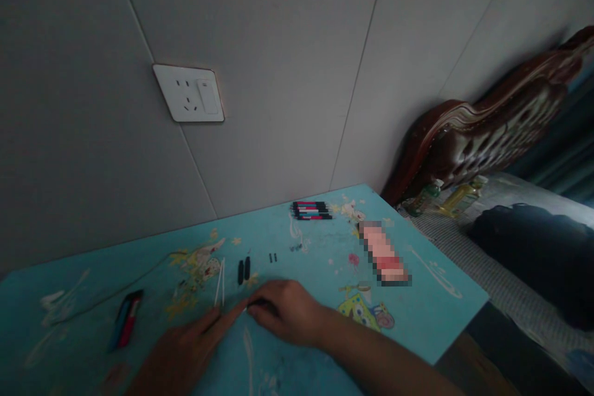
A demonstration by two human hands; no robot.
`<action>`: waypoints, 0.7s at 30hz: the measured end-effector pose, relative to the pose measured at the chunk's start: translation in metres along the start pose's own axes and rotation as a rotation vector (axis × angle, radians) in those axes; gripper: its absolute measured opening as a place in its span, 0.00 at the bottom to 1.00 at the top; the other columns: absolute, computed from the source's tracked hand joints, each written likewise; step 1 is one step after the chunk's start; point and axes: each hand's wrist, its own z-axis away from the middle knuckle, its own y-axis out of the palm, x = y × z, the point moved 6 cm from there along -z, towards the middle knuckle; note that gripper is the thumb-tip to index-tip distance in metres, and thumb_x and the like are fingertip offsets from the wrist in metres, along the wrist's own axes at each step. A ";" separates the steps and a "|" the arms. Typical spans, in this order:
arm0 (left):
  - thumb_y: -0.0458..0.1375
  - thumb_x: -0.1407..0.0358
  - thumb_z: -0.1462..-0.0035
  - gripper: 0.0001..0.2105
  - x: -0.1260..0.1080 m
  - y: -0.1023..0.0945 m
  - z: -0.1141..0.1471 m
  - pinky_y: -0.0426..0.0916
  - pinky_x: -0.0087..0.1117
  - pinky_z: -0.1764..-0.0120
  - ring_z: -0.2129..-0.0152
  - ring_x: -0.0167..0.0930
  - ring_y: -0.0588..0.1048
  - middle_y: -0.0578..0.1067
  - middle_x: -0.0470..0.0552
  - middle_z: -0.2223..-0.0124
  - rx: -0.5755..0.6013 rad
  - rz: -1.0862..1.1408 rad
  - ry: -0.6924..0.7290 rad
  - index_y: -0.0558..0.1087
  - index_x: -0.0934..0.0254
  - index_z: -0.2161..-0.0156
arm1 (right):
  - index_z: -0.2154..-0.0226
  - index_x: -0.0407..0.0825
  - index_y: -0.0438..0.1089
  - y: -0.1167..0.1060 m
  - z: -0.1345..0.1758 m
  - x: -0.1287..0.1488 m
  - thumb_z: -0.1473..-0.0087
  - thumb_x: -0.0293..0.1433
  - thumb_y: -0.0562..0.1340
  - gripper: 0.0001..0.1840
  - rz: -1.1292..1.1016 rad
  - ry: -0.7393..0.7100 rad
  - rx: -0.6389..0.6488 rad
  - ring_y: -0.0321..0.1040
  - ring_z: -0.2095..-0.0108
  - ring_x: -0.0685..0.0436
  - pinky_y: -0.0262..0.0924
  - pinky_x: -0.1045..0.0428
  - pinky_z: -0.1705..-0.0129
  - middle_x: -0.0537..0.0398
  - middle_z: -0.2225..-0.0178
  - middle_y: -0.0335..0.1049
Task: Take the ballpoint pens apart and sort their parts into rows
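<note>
**Both hands meet over a small dark piece, low centre of the frame**

At the far left of the turquoise table [69,297] lies a red-and-blue pen [126,320], tilted, its long axis running from lower left to upper right — well apart from my hands.

My left hand [179,352] comes in from the bottom edge, left of centre. Its forefinger is stretched out flat, pointing up and to the right, the tip touching or nearly touching my other hand; the remaining fingers are too dim to read, and I cannot tell that it holds anything.

Just above that fingertip lie two thin white sticks [219,281], almost upright in the picture, side by side. Right of them sit two black pen caps [244,270], also upright, then two tiny dark bits [273,257].

My right hand [288,310] reaches in from the lower right, knuckles up, fingers curled down over a small dark piece [260,304] — pinched or only pressed to the table, I cannot say. That piece lies leftward along the table, right between the two hands, with the right hand on it.

Further up, right of centre, a bundle of pens [312,210] lies crosswise near the wall.
</note>
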 end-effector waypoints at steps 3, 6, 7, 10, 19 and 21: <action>0.45 0.80 0.43 0.36 -0.001 0.002 -0.002 0.70 0.26 0.73 0.77 0.27 0.76 0.78 0.48 0.56 0.082 -0.041 0.001 0.56 0.45 0.34 | 0.55 0.50 0.73 -0.011 0.002 -0.005 0.39 0.32 0.58 0.11 -0.079 0.015 -0.039 0.72 0.62 0.49 0.63 0.56 0.58 0.55 0.61 0.75; 0.47 0.79 0.41 0.35 -0.004 -0.007 -0.006 0.70 0.27 0.72 0.75 0.29 0.77 0.77 0.49 0.58 0.125 -0.062 -0.032 0.54 0.46 0.33 | 0.55 0.51 0.73 -0.024 0.006 -0.017 0.39 0.30 0.59 0.11 -0.079 0.060 -0.091 0.70 0.63 0.49 0.63 0.54 0.59 0.55 0.62 0.74; 0.48 0.79 0.40 0.34 -0.003 -0.010 -0.007 0.70 0.28 0.71 0.75 0.29 0.76 0.76 0.48 0.60 0.139 -0.076 -0.060 0.53 0.46 0.33 | 0.55 0.51 0.73 -0.027 0.007 -0.022 0.39 0.29 0.58 0.11 -0.062 0.089 -0.109 0.70 0.63 0.48 0.63 0.54 0.58 0.55 0.61 0.74; 0.49 0.76 0.37 0.31 0.000 -0.019 -0.012 0.69 0.28 0.71 0.74 0.30 0.75 0.75 0.47 0.63 0.154 -0.083 -0.132 0.54 0.47 0.34 | 0.57 0.51 0.73 -0.028 0.006 -0.031 0.40 0.29 0.59 0.10 0.020 0.083 -0.033 0.69 0.60 0.45 0.63 0.50 0.55 0.53 0.61 0.73; 0.52 0.72 0.36 0.27 -0.005 -0.017 -0.011 0.65 0.28 0.74 0.77 0.28 0.72 0.73 0.46 0.65 0.119 -0.080 -0.048 0.56 0.50 0.34 | 0.47 0.54 0.68 -0.014 0.005 -0.015 0.38 0.34 0.60 0.17 0.102 0.022 0.033 0.66 0.52 0.42 0.61 0.45 0.47 0.50 0.53 0.69; 0.53 0.71 0.36 0.27 -0.011 -0.016 -0.011 0.65 0.29 0.74 0.76 0.28 0.72 0.73 0.46 0.65 0.111 -0.060 -0.002 0.57 0.49 0.35 | 0.49 0.53 0.69 -0.012 0.004 -0.013 0.38 0.34 0.59 0.14 0.081 0.020 -0.005 0.66 0.53 0.43 0.61 0.46 0.48 0.51 0.55 0.70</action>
